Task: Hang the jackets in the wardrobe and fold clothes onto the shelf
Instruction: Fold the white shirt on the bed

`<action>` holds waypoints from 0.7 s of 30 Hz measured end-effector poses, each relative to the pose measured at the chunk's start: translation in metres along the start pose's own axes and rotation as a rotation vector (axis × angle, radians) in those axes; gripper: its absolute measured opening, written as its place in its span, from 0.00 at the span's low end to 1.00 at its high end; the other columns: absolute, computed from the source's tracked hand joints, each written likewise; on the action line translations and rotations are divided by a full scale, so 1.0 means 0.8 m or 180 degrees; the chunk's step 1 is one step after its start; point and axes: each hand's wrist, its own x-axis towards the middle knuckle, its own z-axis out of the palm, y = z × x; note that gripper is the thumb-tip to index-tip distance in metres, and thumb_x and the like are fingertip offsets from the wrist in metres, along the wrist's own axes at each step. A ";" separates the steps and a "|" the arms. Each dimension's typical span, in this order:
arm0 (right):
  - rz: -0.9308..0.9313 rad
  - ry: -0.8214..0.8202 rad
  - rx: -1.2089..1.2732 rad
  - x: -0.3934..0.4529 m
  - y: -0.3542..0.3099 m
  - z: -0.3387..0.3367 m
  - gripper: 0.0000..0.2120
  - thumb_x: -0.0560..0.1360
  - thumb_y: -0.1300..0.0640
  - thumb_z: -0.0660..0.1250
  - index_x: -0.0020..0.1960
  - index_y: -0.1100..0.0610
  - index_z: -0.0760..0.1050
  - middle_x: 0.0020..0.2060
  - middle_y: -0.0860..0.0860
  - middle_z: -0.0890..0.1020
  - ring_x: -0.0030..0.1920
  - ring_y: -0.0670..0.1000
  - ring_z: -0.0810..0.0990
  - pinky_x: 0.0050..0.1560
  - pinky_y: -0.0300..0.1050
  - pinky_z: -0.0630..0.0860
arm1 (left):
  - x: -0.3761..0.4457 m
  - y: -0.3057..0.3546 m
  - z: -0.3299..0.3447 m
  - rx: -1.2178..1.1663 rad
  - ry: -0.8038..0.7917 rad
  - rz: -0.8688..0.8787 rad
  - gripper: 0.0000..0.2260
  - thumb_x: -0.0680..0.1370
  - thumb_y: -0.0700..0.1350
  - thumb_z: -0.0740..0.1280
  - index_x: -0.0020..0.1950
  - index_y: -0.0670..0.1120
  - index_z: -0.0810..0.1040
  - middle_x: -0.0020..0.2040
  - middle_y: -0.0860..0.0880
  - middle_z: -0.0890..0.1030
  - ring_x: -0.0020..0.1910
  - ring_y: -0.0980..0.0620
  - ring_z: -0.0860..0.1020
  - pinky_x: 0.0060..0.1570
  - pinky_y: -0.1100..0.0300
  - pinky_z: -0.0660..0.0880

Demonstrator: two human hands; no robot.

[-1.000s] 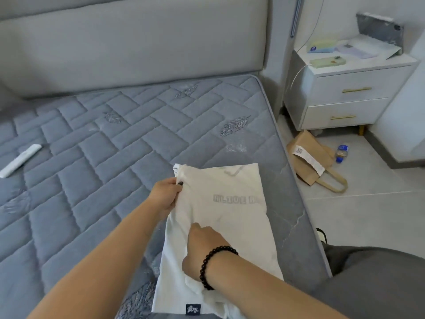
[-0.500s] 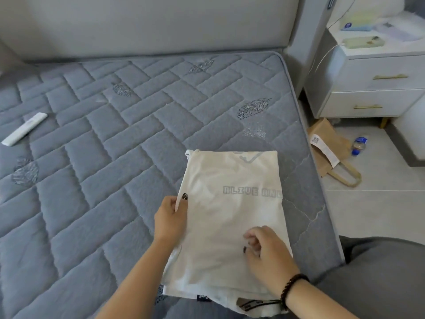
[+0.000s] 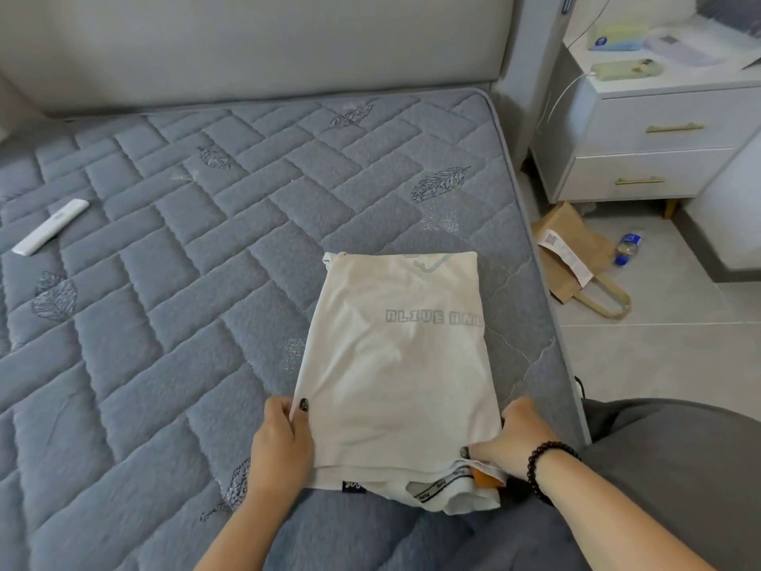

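A white T-shirt (image 3: 395, 364) lies flat on the grey quilted mattress (image 3: 185, 282) near its right edge, folded into a long rectangle. Grey block lettering runs across it, and its near end shows a printed band.

Soft, even daylight falls around my hands (image 3: 395, 438), shadows faint, while the wide lens bends and softens the frame's edges.

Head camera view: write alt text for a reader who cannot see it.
Two hands, left and right, grip the near side edges of a folded white T-shirt lying on a grey quilted mattress. A white remote lies far left; a white nightstand and brown paper bag sit right of the bed.
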 end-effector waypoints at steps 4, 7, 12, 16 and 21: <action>-0.0153 0.0012 -0.0224 -0.011 0.021 -0.006 0.21 0.62 0.50 0.79 0.39 0.55 0.67 0.34 0.48 0.74 0.33 0.43 0.73 0.27 0.33 0.66 | -0.009 -0.012 -0.008 0.0186 -0.0145 0.0041 0.05 0.83 0.46 0.58 0.49 0.46 0.68 0.37 0.47 0.78 0.35 0.48 0.76 0.31 0.57 0.68; -0.0192 0.0049 -0.0197 -0.015 0.032 -0.003 0.22 0.60 0.52 0.80 0.38 0.55 0.67 0.36 0.49 0.75 0.36 0.47 0.76 0.35 0.39 0.77 | -0.010 -0.012 -0.015 0.0620 -0.0383 0.0019 0.05 0.82 0.46 0.57 0.50 0.46 0.68 0.37 0.46 0.77 0.35 0.48 0.75 0.31 0.57 0.68; -0.0099 -0.0170 -0.0165 -0.011 0.033 0.002 0.20 0.63 0.55 0.79 0.45 0.53 0.68 0.43 0.51 0.77 0.41 0.51 0.81 0.37 0.45 0.82 | 0.009 0.022 -0.022 0.1154 -0.0602 0.0051 0.03 0.79 0.45 0.59 0.48 0.47 0.67 0.39 0.49 0.76 0.36 0.50 0.74 0.31 0.57 0.65; -0.0171 -0.0280 -0.0307 0.004 0.028 0.006 0.21 0.64 0.52 0.77 0.45 0.48 0.65 0.47 0.47 0.75 0.46 0.46 0.75 0.37 0.35 0.70 | 0.058 0.060 -0.007 0.0649 -0.0529 0.0297 0.07 0.78 0.47 0.61 0.46 0.44 0.68 0.41 0.51 0.73 0.39 0.49 0.73 0.32 0.57 0.64; -0.0224 0.0053 0.0200 0.016 0.016 0.015 0.21 0.67 0.48 0.75 0.48 0.51 0.64 0.43 0.47 0.73 0.40 0.44 0.72 0.33 0.36 0.65 | 0.156 0.127 0.036 0.0255 -0.0313 0.0202 0.18 0.80 0.50 0.62 0.33 0.47 0.61 0.30 0.51 0.65 0.29 0.51 0.65 0.29 0.56 0.59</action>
